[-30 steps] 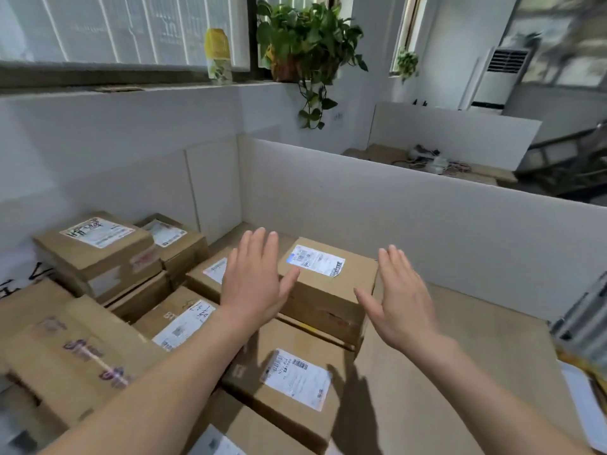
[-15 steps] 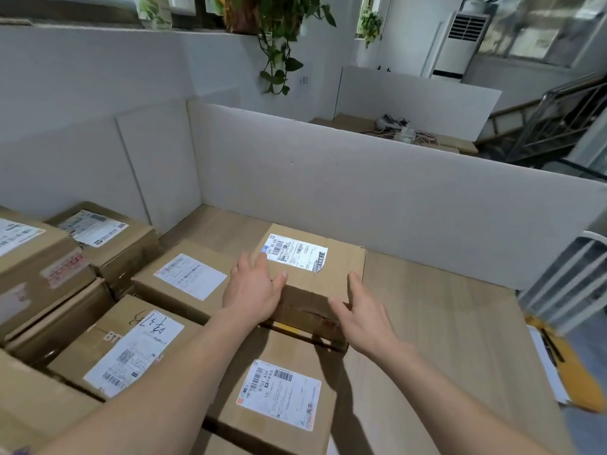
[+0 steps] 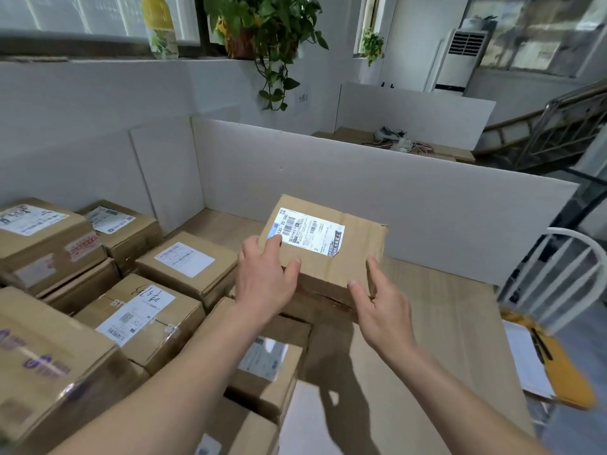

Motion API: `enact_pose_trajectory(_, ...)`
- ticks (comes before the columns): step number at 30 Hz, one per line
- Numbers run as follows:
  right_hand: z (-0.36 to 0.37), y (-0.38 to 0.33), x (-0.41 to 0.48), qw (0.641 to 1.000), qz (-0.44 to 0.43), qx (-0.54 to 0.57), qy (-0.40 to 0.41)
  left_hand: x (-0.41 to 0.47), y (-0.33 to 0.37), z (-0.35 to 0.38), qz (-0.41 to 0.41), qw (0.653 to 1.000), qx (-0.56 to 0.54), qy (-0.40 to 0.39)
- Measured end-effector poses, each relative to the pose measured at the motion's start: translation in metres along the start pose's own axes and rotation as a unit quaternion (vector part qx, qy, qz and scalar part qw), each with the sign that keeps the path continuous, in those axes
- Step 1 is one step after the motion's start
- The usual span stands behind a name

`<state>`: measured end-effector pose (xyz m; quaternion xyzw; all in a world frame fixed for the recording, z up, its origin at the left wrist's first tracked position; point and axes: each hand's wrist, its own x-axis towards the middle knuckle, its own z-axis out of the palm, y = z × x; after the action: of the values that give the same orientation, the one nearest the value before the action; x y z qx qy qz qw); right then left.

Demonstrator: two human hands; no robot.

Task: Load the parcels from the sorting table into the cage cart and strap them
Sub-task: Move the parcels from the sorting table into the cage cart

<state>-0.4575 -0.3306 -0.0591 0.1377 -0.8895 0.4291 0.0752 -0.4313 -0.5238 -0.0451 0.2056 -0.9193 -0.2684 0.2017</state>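
A brown cardboard parcel point(image 3: 341, 261) with a white shipping label is lifted and tilted above the wooden sorting table point(image 3: 427, 323). My left hand point(image 3: 262, 280) grips its near left corner, thumb on the top face. My right hand point(image 3: 377, 303) holds its near right corner, thumb on top and fingers underneath. Several other labelled parcels point(image 3: 138, 313) are packed together on the table's left side. A white wire frame point(image 3: 558, 277), probably the cage cart, stands at the right edge of the view.
Low white partition boards point(image 3: 361, 185) wall the table at the back and left. A yellow clipboard with papers point(image 3: 542, 366) lies past the table's right edge. A potted plant point(image 3: 262, 31) hangs from the window sill behind. A metal railing point(image 3: 565, 126) stands far right.
Both hands went from hovering open to gripping the parcel's near corners. The parcel has since risen off the stack and tilted toward me.
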Motion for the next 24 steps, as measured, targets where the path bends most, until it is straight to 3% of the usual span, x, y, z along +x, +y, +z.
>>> enact_pose_trajectory(10,-0.12,0.084,-0.12,0.999,0.019,-0.021,-0.039,-0.169,0.079,0.041,-0.044,0.999,-0.019,-0.01)
enact_pose_trajectory(24,-0.112,0.164,-0.252,0.97,0.11,-0.1,-0.195,-0.315,0.027,0.096,-0.118,0.981,0.027,-0.154)
